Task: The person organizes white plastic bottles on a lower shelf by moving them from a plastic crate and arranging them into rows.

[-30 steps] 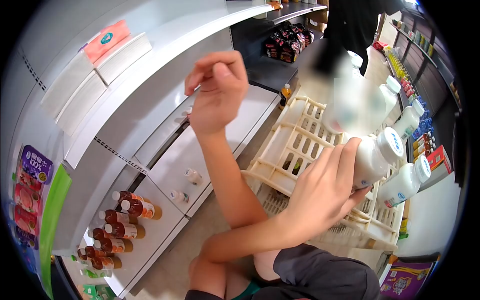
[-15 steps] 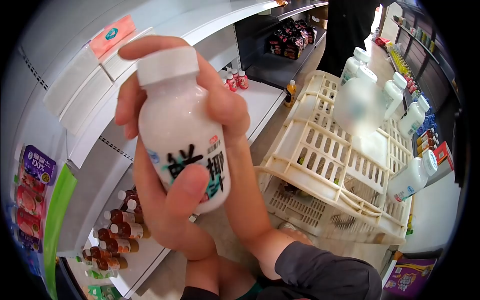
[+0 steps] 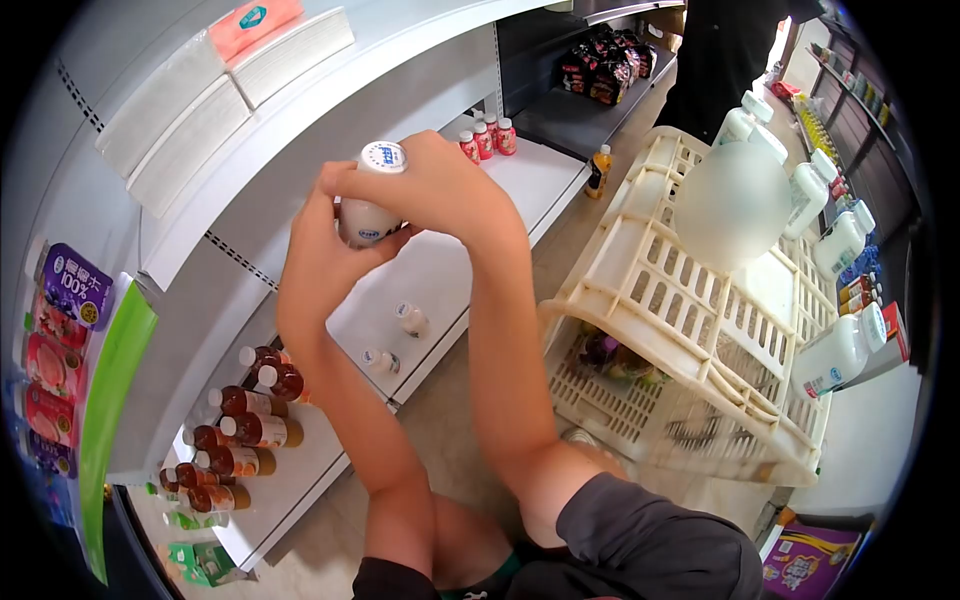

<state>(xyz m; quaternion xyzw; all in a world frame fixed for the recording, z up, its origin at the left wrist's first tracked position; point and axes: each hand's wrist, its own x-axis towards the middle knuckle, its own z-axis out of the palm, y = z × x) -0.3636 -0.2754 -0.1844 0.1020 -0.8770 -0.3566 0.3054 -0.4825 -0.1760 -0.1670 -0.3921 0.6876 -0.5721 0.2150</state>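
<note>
A white plastic bottle point(image 3: 368, 218), its white cap marked with blue print, is held upright between both my hands over the lower white shelf. My left hand point(image 3: 322, 245) is wrapped around its near left side. From the right, my right hand point(image 3: 435, 185) curls around the upper part and cap. The fingers hide most of the label. Below them, two white bottles, a farther one point(image 3: 411, 319) and a nearer one point(image 3: 381, 360), stand on the shelf point(image 3: 445, 280).
A cream plastic crate point(image 3: 650, 290) carries several large white bottles point(image 3: 840, 350) on my right. Brown drink bottles point(image 3: 262, 430) line the shelf at lower left. Paper packs point(image 3: 190, 130) lie on the upper shelf. A person in dark clothes point(image 3: 715, 65) stands behind the crate.
Both hands have moved the bottle away from my face, down toward the lower shelf. Its cap now faces me instead of the label. The two bottles on the shelf have come into view.
</note>
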